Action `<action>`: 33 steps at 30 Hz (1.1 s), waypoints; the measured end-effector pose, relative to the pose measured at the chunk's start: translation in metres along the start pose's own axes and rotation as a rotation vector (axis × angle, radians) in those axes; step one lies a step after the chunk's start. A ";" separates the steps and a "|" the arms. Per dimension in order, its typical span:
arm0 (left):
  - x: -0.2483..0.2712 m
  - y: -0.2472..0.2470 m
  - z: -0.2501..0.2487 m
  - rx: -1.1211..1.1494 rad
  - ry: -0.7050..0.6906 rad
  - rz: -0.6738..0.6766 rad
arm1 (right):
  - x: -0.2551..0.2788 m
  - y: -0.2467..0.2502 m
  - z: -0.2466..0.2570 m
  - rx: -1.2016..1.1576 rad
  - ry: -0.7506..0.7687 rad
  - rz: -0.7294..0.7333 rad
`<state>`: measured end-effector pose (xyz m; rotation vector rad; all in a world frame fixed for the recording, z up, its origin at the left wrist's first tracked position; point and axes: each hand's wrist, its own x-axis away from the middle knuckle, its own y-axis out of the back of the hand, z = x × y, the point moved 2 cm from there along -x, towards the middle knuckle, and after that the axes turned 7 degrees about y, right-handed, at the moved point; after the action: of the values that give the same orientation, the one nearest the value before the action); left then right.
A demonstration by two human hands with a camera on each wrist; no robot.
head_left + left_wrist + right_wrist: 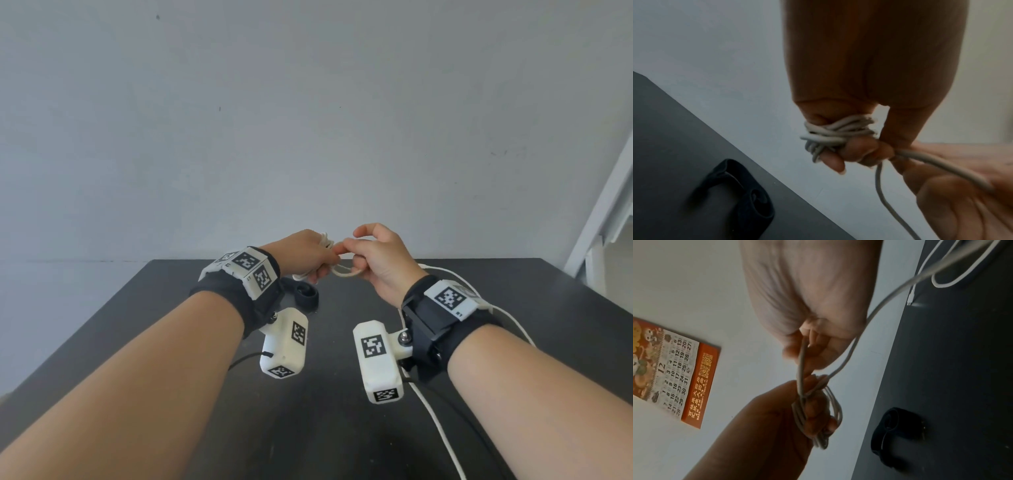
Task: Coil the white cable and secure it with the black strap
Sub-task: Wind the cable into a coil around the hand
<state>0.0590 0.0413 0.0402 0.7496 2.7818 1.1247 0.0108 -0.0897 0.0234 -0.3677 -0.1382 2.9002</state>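
Note:
Above the far edge of the black table (342, 428) my left hand (308, 255) grips a bundle of several loops of the white cable (836, 129), wound around its fingers. Right beside it my right hand (373, 253) pinches the running strand of the cable (840, 368) and holds a small loop (346, 272) against the bundle. The loose remainder of the cable (435, 411) trails under my right wrist and over the table, its plug end (910, 300) lying flat. The black strap (306, 296) lies rolled on the table below my left hand, untouched; it also shows in both wrist views (750, 199) (894, 434).
A plain grey wall (308, 120) stands behind the table. A red wall calendar (674, 373) hangs on it. White frame pieces (606, 212) lean at the far right. Thin black leads run from the wrist cameras (376, 359) over the table.

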 end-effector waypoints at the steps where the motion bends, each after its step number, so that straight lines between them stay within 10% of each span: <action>1: -0.001 0.000 0.001 -0.001 0.009 0.004 | 0.000 0.000 0.001 0.017 -0.001 0.000; 7: 0.002 0.011 0.004 0.117 0.027 -0.147 | -0.006 0.007 0.010 -0.104 -0.056 0.005; 14: 0.009 0.009 0.007 0.213 0.024 0.099 | -0.010 0.010 0.009 -0.342 -0.032 -0.132; 33: 0.017 0.016 -0.004 0.929 -0.211 0.461 | -0.008 0.003 -0.005 0.386 -0.033 0.048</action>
<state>0.0502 0.0563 0.0564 1.5003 2.9111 -0.3416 0.0193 -0.0944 0.0204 -0.2564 0.4253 2.8888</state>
